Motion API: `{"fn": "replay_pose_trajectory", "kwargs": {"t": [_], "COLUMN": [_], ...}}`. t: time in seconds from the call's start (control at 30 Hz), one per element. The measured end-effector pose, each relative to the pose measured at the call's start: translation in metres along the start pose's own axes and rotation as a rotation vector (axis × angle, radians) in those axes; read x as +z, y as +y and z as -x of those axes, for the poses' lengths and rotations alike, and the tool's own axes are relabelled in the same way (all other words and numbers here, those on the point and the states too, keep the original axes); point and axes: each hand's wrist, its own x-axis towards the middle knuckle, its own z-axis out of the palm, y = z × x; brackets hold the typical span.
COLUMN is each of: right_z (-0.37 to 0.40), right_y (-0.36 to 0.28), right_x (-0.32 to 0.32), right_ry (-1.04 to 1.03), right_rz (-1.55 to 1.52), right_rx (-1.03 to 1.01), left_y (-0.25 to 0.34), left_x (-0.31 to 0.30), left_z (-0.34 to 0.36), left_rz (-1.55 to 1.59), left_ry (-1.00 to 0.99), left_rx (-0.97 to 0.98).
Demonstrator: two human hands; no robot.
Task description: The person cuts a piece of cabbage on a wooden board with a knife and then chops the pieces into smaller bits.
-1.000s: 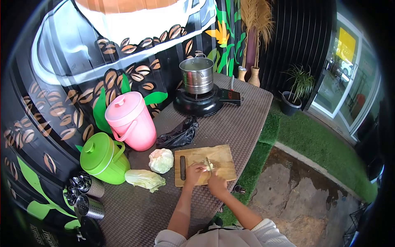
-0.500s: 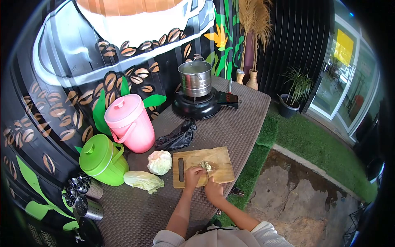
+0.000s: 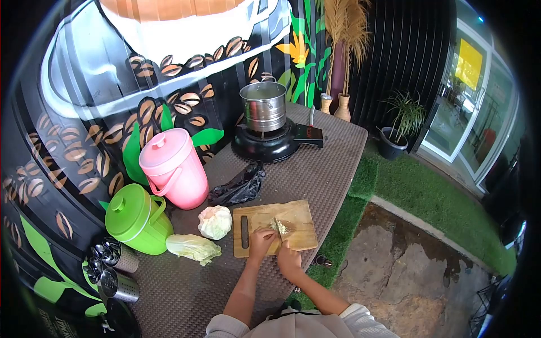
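A wooden cutting board point(image 3: 301, 213) lies on the brown woven-pattern table, with small pale chopped pieces point(image 3: 283, 227) near its middle. My right hand point(image 3: 289, 260) is wrapped round the handle of a knife point(image 3: 277, 225) at the board's near edge; the blade points away from me beside the pieces. To its left, my left hand point(image 3: 262, 241) is closed over the board near the blade, and what its fingers hold, if anything, is too small to tell. A round pale cabbage point(image 3: 214, 222) and a long leafy cabbage point(image 3: 193, 249) lie left of the board.
Beyond the board are a black plastic bag point(image 3: 241, 186) and a steel pot point(image 3: 263, 107) on a black stove point(image 3: 265, 143). Pink point(image 3: 179, 174) and green point(image 3: 141, 222) lidded containers and metal utensil holders point(image 3: 119, 284) stand at the left. The table edge point(image 3: 337, 211) is at the right.
The knife blade has tilted and shifted a little to the left over the board. Both hands remain close together, and the whole view has shifted slightly.
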Motion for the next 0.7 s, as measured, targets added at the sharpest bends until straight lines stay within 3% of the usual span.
{"fn": "replay_pose_trajectory", "kwargs": {"t": [0.07,0.13,0.23,0.4,0.47,0.57,0.7], "right_z": [-0.005,-0.015,-0.016,-0.005,-0.012,-0.014,-0.008], "right_y": [0.005,0.005,0.007,-0.009,-0.01,-0.003,0.002], "right_x": [0.011,-0.012,-0.038,-0.015,-0.007,-0.023,-0.02], "right_ry": [0.048,-0.091,-0.084,-0.079,-0.064,-0.021,-0.027], "right_rz": [-0.012,-0.112,-0.152,-0.095,-0.09,-0.147,-0.127], "right_rx": [-0.022,-0.005,-0.061,0.012,0.039,0.017,-0.045], "left_y": [0.01,0.007,-0.003,0.003,0.013,0.027,0.004], "left_x": [-0.001,0.0,0.001,-0.001,-0.005,-0.004,0.0], "left_z": [-0.002,-0.001,0.0,-0.001,-0.003,0.0,0.001], "left_rz": [0.02,0.025,-0.009,0.046,-0.099,-0.114,-0.061], "left_ry": [0.032,0.028,0.02,0.023,-0.001,0.015,-0.033], "left_rx": [-0.144,-0.133,-0.097,-0.045,0.033,-0.072,-0.129]}}
